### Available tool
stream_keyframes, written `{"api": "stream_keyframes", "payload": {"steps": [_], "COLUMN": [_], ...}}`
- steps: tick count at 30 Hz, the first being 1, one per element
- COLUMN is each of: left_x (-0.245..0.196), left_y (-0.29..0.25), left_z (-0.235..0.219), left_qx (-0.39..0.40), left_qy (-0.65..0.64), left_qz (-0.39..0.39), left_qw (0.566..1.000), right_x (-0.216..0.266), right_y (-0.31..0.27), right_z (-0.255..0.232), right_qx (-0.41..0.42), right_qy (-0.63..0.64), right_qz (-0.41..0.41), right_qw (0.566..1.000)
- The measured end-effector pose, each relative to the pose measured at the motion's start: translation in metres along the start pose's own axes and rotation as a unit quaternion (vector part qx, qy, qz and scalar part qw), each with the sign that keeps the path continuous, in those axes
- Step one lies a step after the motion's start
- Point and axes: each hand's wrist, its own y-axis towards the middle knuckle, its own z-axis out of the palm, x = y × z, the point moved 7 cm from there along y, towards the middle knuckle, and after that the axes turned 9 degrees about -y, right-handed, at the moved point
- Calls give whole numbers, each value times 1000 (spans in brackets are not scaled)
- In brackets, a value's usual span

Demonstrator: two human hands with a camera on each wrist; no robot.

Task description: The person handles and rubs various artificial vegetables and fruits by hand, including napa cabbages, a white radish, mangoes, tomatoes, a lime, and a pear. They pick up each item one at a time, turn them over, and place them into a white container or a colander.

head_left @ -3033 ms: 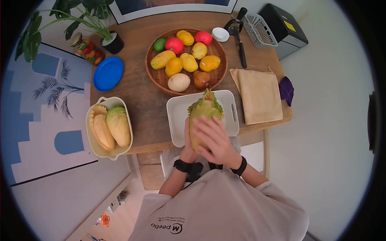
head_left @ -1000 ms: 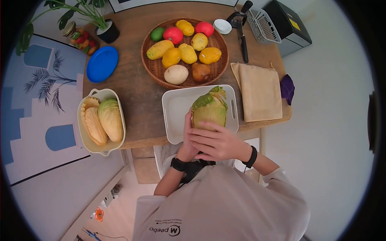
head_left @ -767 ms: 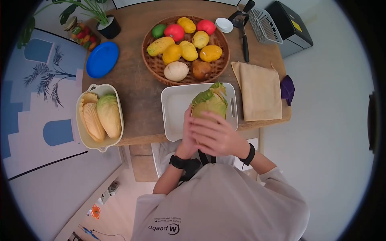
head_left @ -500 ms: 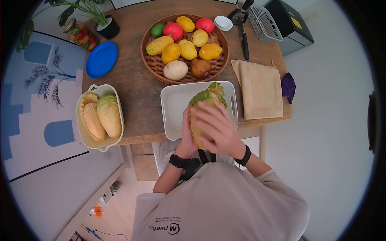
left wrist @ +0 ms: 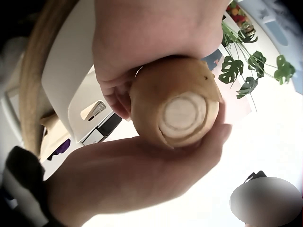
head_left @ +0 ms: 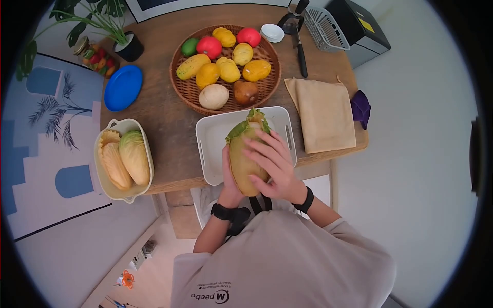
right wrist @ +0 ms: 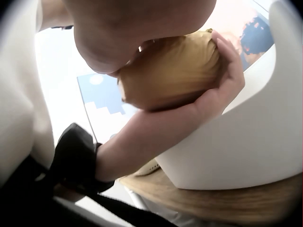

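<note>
A napa cabbage (head_left: 244, 169), yellowish with green leaf tips, is held upright in front of the body. My left hand (head_left: 229, 179) grips its left side. The right hand (head_left: 281, 173) lies over its right side with the fingers spread and lightly bent. In the left wrist view the round white cut base of the cabbage (left wrist: 183, 112) faces the camera. Behind its leafy end is a white tray (head_left: 211, 138) with handle slots. In the right wrist view the left hand (right wrist: 218, 97) curves round the cabbage.
A cream bin (head_left: 148, 169) with two more napa cabbages stands left. Behind the tray sits a wicker basket (head_left: 177, 92) of fruit. A blue plate (head_left: 123, 88), a jar (head_left: 97, 60), a folded beige cloth (head_left: 326, 115), a knife (head_left: 302, 59) and a grey basket (head_left: 324, 31) surround these.
The right hand has slid from the cabbage's lower end up to its side, its fingers spreading. The left hand keeps its hold. The head view has shifted slightly.
</note>
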Motion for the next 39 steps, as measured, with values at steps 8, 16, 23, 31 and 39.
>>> {"api": "stream_keyframes", "payload": {"steps": [8,16,23,31,39], "left_x": [-4,3,2,6,6], "left_y": [-3,1,0,5,5], "left_z": [10,19,11,18,11], "left_qx": [-44,10,17,21,-57], "left_qy": [73,19,80,37,26], "left_qz": [31,-39,-18,-29,-17], "left_qw": [996,999,997,999,998], "right_x": [11,20,24,24,22], "right_y": [-13,-27,-21,-29,-22], "right_z": [13,24,25,31,24], "right_qx": [26,43,70,103,95], "right_qy": [4,0,-11,-18,1], "right_qz": [-38,-116,-120,-146,-151], "right_qw": [999,992,990,984,984]}}
